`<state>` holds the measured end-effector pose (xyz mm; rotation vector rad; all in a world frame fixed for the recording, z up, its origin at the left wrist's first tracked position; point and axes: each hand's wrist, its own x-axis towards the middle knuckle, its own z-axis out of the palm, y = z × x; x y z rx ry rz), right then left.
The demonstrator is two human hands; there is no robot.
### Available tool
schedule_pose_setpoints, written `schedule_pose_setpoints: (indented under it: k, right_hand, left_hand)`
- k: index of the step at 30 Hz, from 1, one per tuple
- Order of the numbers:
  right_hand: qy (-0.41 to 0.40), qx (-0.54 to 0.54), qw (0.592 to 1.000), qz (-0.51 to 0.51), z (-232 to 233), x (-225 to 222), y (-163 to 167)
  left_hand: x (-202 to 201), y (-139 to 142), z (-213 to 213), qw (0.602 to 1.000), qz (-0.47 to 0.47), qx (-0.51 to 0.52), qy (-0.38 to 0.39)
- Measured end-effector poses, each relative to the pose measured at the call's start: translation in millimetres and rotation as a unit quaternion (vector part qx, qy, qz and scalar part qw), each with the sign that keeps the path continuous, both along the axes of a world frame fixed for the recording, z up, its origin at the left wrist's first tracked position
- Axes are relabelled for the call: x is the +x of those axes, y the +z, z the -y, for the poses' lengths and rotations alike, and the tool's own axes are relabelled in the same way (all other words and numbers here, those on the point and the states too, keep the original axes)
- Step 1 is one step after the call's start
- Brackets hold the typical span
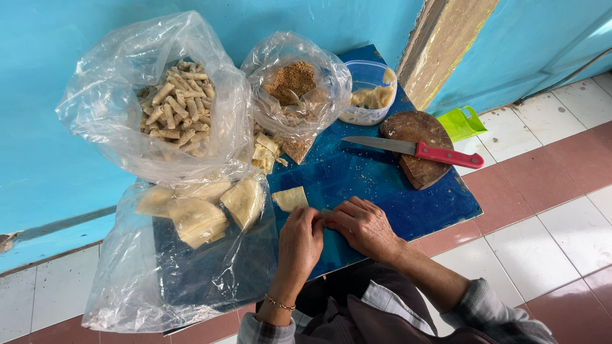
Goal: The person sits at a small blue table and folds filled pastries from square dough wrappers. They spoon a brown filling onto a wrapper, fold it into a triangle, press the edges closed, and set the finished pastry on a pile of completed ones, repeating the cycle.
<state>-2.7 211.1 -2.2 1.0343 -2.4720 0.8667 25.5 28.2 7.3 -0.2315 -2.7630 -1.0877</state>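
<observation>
Left hand [299, 239] and right hand [364, 226] pinched a small wrapper roll [325, 213] between fingertips on the blue table [395, 191]; it looked thin, soft, tearable, best held lightly at both ends.

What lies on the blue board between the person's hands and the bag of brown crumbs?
In the head view, a flat pale wrapper piece lies on the blue board between the hands and the crumb bag; otherwise only scattered crumbs.

Knife [417, 150] w/ red handle, green dustpan [461, 123]
</observation>
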Motion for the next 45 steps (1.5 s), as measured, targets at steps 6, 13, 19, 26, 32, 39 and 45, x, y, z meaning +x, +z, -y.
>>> schedule_pose_setpoints:
  k: [6, 13, 19, 26, 32, 39, 45]
  right_hand:
    - [-0.021, -0.049, 0.998, 0.029, 3, -6, -1]
    - [-0.003, -0.016, 0.999, -0.035, 0, -1, -1]
    - [-0.020, 0.036, 0.999, -0.035, -2, -11, 3]
    - [-0.034, 0.026, 0.995, -0.095, -1, 1, 0]
    - [-0.046, 0.087, 0.993, -0.062, -4, -8, -2]
    - [-0.083, 0.168, 0.973, -0.137, 2, 15, 4]
    - [-0.080, 0.155, 0.976, -0.127, 14, -23, 12]
  left_hand:
    - [11, -6, 1, 0.995, -0.094, -0.027, -0.036]
    - [3, -5, 0, 0.995, -0.063, -0.074, -0.024]
    - [6, -5, 2, 0.995, -0.091, -0.014, -0.035]
    - [2, -14, -2, 0.995, -0.097, -0.027, -0.010]
    - [5, -19, -2, 0.994, -0.107, -0.032, -0.011]
    - [5, -20, -2, 0.992, -0.112, 0.052, 0.012]
    - [6, -12, 1, 0.963, -0.144, 0.218, 0.073]
